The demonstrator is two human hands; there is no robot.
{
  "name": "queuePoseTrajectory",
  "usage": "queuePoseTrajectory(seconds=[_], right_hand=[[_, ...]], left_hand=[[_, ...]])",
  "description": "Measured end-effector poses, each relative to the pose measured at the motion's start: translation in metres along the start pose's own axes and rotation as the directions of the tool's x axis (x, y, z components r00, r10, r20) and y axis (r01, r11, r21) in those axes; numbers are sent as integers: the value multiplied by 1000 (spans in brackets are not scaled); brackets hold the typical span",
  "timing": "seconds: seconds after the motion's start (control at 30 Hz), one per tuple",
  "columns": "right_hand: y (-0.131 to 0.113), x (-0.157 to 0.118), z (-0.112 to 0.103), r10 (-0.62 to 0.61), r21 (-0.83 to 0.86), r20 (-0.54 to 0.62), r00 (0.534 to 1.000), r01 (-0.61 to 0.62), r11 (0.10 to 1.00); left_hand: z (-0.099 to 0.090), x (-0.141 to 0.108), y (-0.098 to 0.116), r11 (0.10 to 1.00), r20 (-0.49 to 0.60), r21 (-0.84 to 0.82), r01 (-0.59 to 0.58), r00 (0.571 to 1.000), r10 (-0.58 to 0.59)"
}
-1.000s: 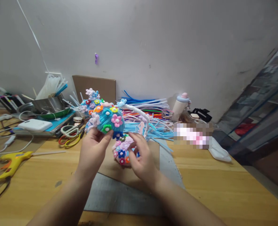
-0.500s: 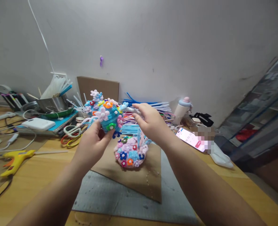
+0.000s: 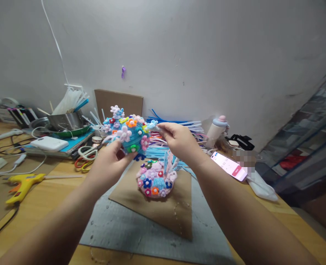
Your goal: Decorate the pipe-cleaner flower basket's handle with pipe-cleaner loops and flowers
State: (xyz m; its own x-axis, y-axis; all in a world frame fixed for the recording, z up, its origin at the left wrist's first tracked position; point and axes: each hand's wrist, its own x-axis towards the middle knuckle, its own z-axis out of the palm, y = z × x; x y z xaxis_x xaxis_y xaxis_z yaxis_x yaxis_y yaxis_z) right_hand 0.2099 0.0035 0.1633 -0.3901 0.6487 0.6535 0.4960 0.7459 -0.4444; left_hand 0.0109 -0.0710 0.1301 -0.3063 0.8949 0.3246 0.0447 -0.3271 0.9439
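My left hand [image 3: 112, 162] is closed around a blue fuzzy pipe-cleaner piece [image 3: 135, 137], raised above the table and covered with small flowers in many colours. At its right side, my right hand [image 3: 181, 141] pinches by a light-blue pipe-cleaner flower [image 3: 152, 124]. The fingers hide where they grip it, and I cannot tell if this flower is fixed to the blue piece. Below both hands, a pink pipe-cleaner piece [image 3: 149, 184] dotted with flowers rests on a brown cardboard sheet [image 3: 163, 215], pale stems standing at its right.
Bundles of pipe cleaners [image 3: 190, 127] lie along the wall. To the left are a yellow glue gun [image 3: 25, 184], scissors [image 3: 87, 151], a white power bank [image 3: 50, 144] and a metal pot [image 3: 65, 120]. A phone [image 3: 229, 166] and a bottle [image 3: 218, 129] are at right.
My right hand's fingers, stretched out earlier, have drawn together into a pinch beside the light-blue flower. The view has shifted slightly; my left hand keeps its hold.
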Motion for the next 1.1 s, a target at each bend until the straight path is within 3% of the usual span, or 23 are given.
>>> queuePoseTrajectory(seconds=[0.1, 0.17, 0.27, 0.37, 0.57, 0.8, 0.87, 0.93, 1.03, 1.1], right_hand=[[0, 1, 0, 7, 15, 2, 1000, -7, 1000], [0, 1, 1, 4, 16, 9, 1000, -4, 1000], [-1, 1, 1, 13, 30, 26, 1000, -14, 999], [-2, 2, -1, 49, 99, 58, 997, -55, 994], [-5, 4, -4, 96, 206, 136, 986, -123, 971], [-2, 0, -10, 116, 279, 136, 984, -150, 949], [2, -7, -23, 155, 324, 85, 984, -175, 930], [8, -18, -39, 222, 405, -42, 974, -187, 895], [27, -41, -55, 340, 555, -209, 917, -175, 813], [46, -58, -56, 434, 610, -237, 869, -215, 763]], left_hand=[[11, -15, -14, 995, 65, 34, 90, 994, -92], [21, -27, -21, 972, 66, -108, 210, 977, -203], [35, -42, -26, 847, 137, -355, 395, 918, -371], [45, -51, -26, 727, 229, -471, 501, 865, -447], [49, -55, -28, 679, 274, -514, 524, 851, -449], [41, -56, -26, 674, 245, -522, 523, 849, -468], [40, -55, -24, 657, 259, -525, 542, 836, -483], [40, -55, -23, 644, 272, -523, 558, 826, -494], [38, -55, -22, 642, 284, -515, 568, 820, -497], [37, -55, -22, 651, 284, -504, 567, 821, -495]])
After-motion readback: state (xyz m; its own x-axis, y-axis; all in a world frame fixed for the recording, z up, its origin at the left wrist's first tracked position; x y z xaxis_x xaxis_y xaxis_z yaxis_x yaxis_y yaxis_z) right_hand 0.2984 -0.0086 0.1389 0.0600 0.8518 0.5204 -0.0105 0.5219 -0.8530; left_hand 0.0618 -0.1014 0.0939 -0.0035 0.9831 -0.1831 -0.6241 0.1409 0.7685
